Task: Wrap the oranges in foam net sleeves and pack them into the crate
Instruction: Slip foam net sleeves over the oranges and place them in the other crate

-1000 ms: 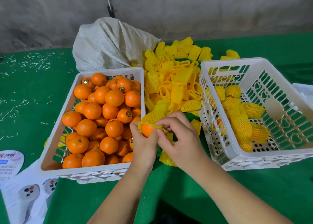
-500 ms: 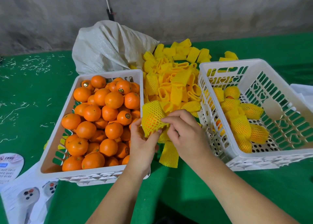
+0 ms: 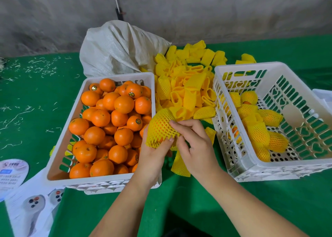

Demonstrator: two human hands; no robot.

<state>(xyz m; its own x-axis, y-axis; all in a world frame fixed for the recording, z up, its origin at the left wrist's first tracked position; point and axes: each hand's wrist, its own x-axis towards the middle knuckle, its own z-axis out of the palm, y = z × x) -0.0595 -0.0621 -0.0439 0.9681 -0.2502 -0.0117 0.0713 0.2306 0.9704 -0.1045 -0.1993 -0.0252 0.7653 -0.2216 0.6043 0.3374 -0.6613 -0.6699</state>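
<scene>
A: What's the orange look like on my feed right now?

B: I see the wrapped orange (image 3: 162,128) almost fully inside a yellow foam net sleeve (image 3: 158,141). Mesh stretched into diamonds, orange skin showing through the gaps. The sleeve's loose near edge flares out frayed below the fruit.

A: Where is it?

B: Centre of the scene, held above the green table (image 3: 206,201), just right of the left crate (image 3: 62,143) full of bare oranges (image 3: 107,122), near edge of the sleeve pile (image 3: 186,86).

A: Grip?

B: Left hand (image 3: 152,157) cups it from below, thumb curled up against the net's near edge. Right hand (image 3: 194,147) has fingers curled, fingertips (image 3: 172,122) pressing the net on the fruit's right side. Both clamped on the same item.

A: Right crate?

B: Right crate (image 3: 233,157) holds several wrapped oranges (image 3: 258,132) lying along its far-left and middle, perforated floor visible at the near end.

A: Anything else?

B: White woven sack (image 3: 116,48) behind the left crate, printed leaflets (image 3: 21,201) at near left.
</scene>
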